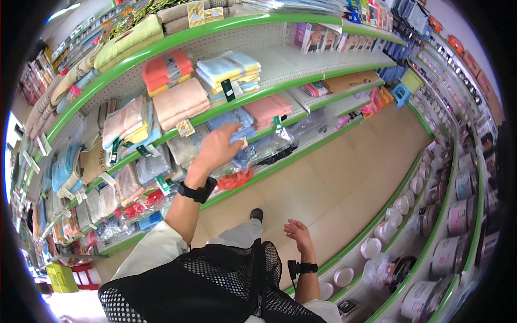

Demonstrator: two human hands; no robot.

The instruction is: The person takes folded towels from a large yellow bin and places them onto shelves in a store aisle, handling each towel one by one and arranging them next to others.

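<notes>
My left hand (pixel 218 148) reaches out over the shelves, its fingers apart and nothing in them. Right by its fingertips lies a stack of folded blue towels (pixel 232 119); whether they touch is hard to make out. Pink folded towels (pixel 269 109) sit to the right of that stack. One shelf up are peach towels (pixel 180 100), a light blue and yellow towel stack (pixel 229 69) and coral towels (pixel 166 69). Low in front of my body, my right hand (pixel 298 232) hangs over the aisle with its fingers loosely extended, holding nothing.
Green-edged shelves (pixel 291 81) of towels rise on the left. Along the right, another shelf unit carries white bowls (pixel 371 247) and round pots (pixel 451 255). Tiled floor (pixel 344 167) runs between them. A blue stool (pixel 400 93) stands at the aisle's far end.
</notes>
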